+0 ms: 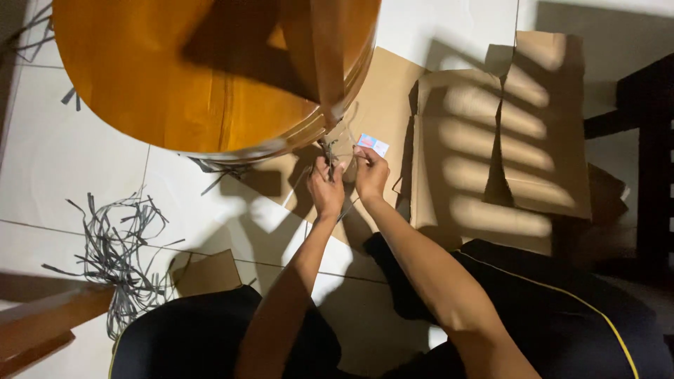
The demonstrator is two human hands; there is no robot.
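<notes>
You sit on the white tiled floor [63,161] with your knees apart, and your two hands meet low down at the rim of the big round orange-brown wooden table top [189,70], which stands tipped up in front of you. Your left hand [327,188] is curled shut around thin dark grey strips [328,151] right at the table's edge, and it looks like you hold them tight there so they do not slip. Your right hand [371,173] is just beside it, fingers bent and pinching at the same spot; a small card with pale blue and pink [373,144] sits touching your fingertips, but you cannot tell if the hand really holds it. Flat brown cardboard sheets [491,140] lie under and beside your hands, maybe to keep the floor safe. A messy pile of loose grey strips [119,245] lies well apart on your left, near a brown wooden piece [42,316].
</notes>
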